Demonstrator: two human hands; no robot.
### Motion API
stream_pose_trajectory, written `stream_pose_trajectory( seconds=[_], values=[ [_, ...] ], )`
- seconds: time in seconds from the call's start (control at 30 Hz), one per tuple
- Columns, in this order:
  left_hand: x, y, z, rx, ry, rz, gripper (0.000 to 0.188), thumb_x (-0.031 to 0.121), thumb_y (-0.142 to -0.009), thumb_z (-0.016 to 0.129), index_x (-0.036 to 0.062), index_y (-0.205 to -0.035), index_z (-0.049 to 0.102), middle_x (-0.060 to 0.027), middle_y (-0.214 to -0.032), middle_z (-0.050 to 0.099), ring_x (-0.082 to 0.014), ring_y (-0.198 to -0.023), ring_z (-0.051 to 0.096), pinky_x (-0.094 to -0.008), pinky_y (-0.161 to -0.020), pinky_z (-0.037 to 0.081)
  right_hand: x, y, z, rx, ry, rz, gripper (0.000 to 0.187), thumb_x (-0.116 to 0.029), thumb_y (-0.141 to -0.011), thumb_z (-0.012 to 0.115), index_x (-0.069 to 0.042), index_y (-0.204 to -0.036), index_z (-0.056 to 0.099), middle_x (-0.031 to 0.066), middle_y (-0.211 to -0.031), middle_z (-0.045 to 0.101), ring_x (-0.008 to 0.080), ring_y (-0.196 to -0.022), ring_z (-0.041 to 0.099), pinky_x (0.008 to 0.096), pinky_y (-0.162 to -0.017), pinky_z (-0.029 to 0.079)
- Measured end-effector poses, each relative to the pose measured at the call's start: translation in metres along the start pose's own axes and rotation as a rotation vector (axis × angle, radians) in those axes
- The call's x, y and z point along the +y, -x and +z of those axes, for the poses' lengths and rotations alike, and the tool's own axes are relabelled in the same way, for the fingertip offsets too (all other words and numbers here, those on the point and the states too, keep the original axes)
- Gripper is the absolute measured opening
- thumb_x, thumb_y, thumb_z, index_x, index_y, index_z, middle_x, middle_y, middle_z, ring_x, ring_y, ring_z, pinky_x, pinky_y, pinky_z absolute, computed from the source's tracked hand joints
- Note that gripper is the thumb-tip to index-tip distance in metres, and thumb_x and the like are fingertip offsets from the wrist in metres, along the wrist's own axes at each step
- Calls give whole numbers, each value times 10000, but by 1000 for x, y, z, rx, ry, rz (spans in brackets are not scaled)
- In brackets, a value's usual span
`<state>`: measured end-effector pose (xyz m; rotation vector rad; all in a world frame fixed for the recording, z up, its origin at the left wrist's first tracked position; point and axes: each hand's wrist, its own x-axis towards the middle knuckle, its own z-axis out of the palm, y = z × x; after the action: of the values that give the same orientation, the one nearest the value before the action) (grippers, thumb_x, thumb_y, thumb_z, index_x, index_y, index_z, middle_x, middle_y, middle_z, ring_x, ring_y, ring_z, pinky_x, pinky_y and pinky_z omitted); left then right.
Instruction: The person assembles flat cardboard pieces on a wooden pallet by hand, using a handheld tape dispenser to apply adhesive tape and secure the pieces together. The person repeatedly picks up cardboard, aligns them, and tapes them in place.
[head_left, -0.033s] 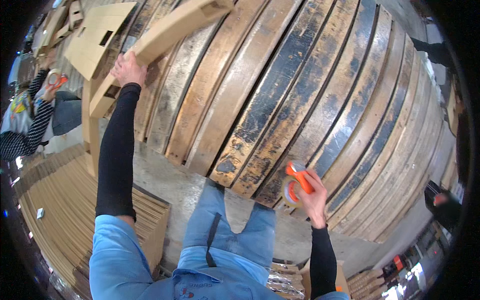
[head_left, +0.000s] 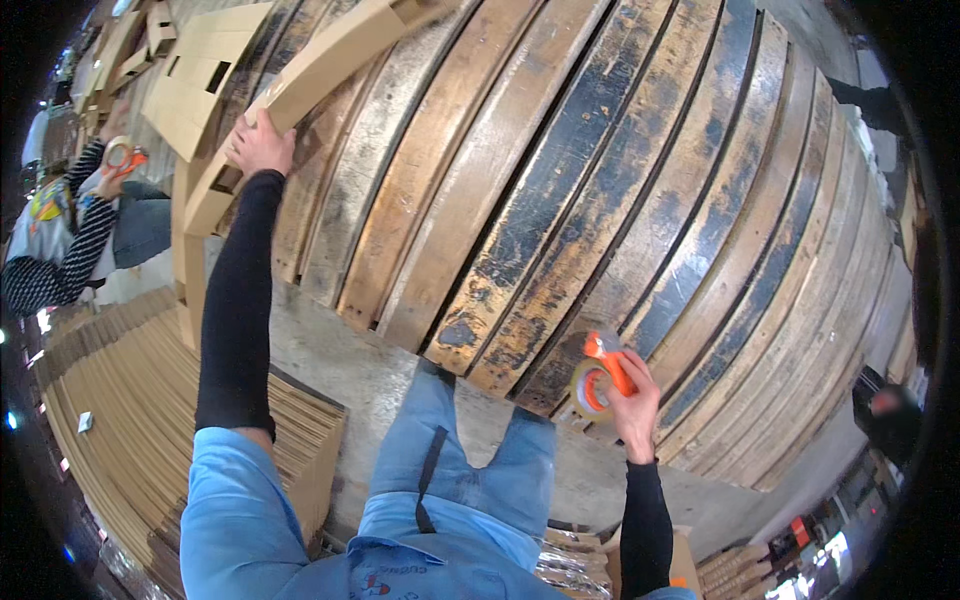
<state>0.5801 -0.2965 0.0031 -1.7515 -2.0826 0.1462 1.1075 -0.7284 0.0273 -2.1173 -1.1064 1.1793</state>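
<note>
My left hand (head_left: 262, 146) is closed on a long, narrow folded cardboard box (head_left: 335, 65) lying slantwise across the upper left of the wooden slats. Cut-outs show near the box's lower end. At the right, my right hand (head_left: 633, 408) grips the handle of an orange tape dispenser (head_left: 609, 352) with a roll of tape in it. The dispenser is over the near edge of the slatted wooden surface (head_left: 520, 240), apart from the box. Both forearms wear black sleeves.
A tall stack of flat cardboard (head_left: 130, 400) stands at my left. Beyond the box lies an opened cardboard sheet (head_left: 205, 75) with cut-outs. At the far left a co-worker (head_left: 55, 235) holds another orange tape dispenser (head_left: 125, 158). Cardboard pieces (head_left: 675, 560) are behind my right arm.
My right hand and the tape dispenser have shifted slightly right and tilted a little. My left hand keeps its hold on the box. The co-worker's hands have moved slightly.
</note>
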Motion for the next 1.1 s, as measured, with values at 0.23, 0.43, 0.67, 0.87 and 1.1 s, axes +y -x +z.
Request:
stream_pose_trajectory(
  seconds=[0.23, 0.43, 0.67, 0.87, 1.1],
  values=[
    [102, 216, 14, -223, 603, 227, 599, 459, -864, 732, -3, -1218, 588, -321, -1586, 347, -505, -1429, 370, -622, -1186, 265, 72, 34, -1, 222, -903, 388, 598, 47, -876, 602, -2, -1467, 523, 79, -1321, 654, 187, -1115, 669, 329, -951, 555],
    [233, 388, -82, -284, 646, 205, 417, 427, -1009, 558, 36, -937, 681, -298, -1667, 178, -512, -1534, 149, -667, -1228, 95, 110, 36, -11, 478, -1021, 325, 621, 49, -896, 524, -7, -1511, 463, 81, -1336, 623, 186, -1146, 629, 357, -981, 532],
    [237, 388, -91, -336, 622, 177, 370, 402, -988, 585, 54, -932, 697, -298, -1680, 149, -479, -1552, 127, -645, -1235, 74, 176, 48, -35, 413, -748, 278, 649, 57, -868, 522, 39, -1514, 464, 93, -1455, 570, 183, -1243, 577, 318, -1086, 420],
    [243, 388, -92, -348, 588, 175, 349, 421, -966, 598, 86, -927, 685, -270, -1690, 149, -461, -1551, 138, -629, -1245, 74, 167, 51, -37, 326, -345, 278, 671, 10, -858, 650, 93, -1487, 428, 209, -1443, 559, 291, -1318, 536, 373, -1158, 366],
    [235, 391, -94, -316, 561, 161, 360, 428, -959, 604, 86, -968, 715, -261, -1686, 162, -450, -1546, 162, -620, -1248, 90, 173, 52, -18, 453, -326, 262, 686, 52, -829, 634, 96, -1483, 432, 212, -1434, 555, 286, -1292, 544, 364, -1143, 373]
  ],
)
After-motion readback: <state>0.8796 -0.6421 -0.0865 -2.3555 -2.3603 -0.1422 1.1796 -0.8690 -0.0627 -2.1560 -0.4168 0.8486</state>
